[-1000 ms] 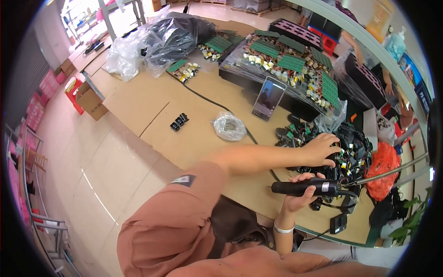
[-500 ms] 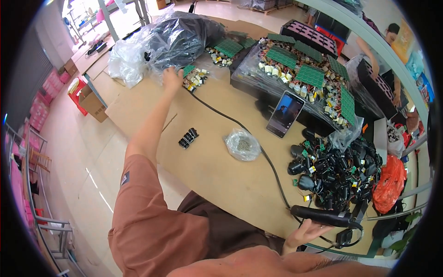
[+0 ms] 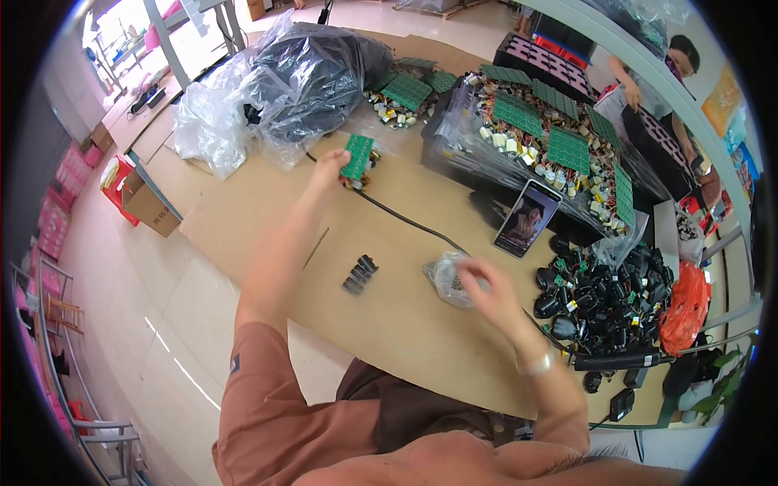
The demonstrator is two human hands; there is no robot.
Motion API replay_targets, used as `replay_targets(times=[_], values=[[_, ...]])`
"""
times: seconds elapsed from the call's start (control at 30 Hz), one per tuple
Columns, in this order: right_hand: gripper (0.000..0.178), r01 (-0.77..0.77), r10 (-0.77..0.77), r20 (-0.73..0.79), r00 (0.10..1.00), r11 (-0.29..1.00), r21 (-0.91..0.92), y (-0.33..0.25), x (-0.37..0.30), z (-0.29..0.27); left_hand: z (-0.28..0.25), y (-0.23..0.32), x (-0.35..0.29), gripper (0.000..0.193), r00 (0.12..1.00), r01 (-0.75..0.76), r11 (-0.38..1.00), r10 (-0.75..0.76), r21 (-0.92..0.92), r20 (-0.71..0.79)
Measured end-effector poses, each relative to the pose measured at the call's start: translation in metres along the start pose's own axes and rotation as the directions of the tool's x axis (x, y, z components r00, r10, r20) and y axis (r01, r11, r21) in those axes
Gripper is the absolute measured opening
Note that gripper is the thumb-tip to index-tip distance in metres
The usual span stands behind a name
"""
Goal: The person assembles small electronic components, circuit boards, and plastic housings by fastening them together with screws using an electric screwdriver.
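My left hand (image 3: 327, 170) grips a green circuit board (image 3: 357, 154) by its left edge, raised above the table with wired parts under it. My right hand (image 3: 496, 298) reaches over a small clear plastic bag (image 3: 450, 283) of tiny grey pieces; it is somewhat blurred, but its fingers look stretched and apart. Whether they touch the bag I cannot tell. Between my arms lies a short row of small black plastic parts (image 3: 360, 275). A black corded cylindrical tool (image 3: 620, 360) rests at the right near edge, away from both hands.
A phone (image 3: 528, 217) leans upright before a bin piled with green boards (image 3: 569, 149) and wired parts. Black housings (image 3: 608, 292) are heaped at right, beside a red bag (image 3: 686, 312). Large plastic bags (image 3: 304, 85) fill the far left. A black cable (image 3: 405, 217) crosses the table. Another person works far right.
My left hand has drawn back toward me with the circuit board lifted. My right hand has left the black tool, now lying farther right, and moved up to the small bag.
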State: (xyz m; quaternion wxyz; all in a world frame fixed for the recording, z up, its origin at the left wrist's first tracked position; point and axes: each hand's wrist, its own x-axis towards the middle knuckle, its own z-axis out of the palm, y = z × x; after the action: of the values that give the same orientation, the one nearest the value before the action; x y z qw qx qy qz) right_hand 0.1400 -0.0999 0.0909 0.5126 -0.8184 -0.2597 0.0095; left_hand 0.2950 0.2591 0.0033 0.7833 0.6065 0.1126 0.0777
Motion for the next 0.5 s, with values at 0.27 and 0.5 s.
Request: replay_targets(times=[0.27, 0.5], values=[[0.024, -0.558, 0.456, 0.327, 0.828, 0.609, 0.563, 0.049, 0.216, 0.129, 0.025, -0.012, -0.026, 0.014, 0.998, -0.005, 0.996, 0.0, -0.089, -0.056], [0.02, -0.447, 0.417, 0.185, 0.89, 0.712, 0.542, 0.08, 0.252, 0.154, 0.022, 0.01, -0.003, 0.029, 0.999, 0.043, 0.976, -0.046, 0.214, 0.01]])
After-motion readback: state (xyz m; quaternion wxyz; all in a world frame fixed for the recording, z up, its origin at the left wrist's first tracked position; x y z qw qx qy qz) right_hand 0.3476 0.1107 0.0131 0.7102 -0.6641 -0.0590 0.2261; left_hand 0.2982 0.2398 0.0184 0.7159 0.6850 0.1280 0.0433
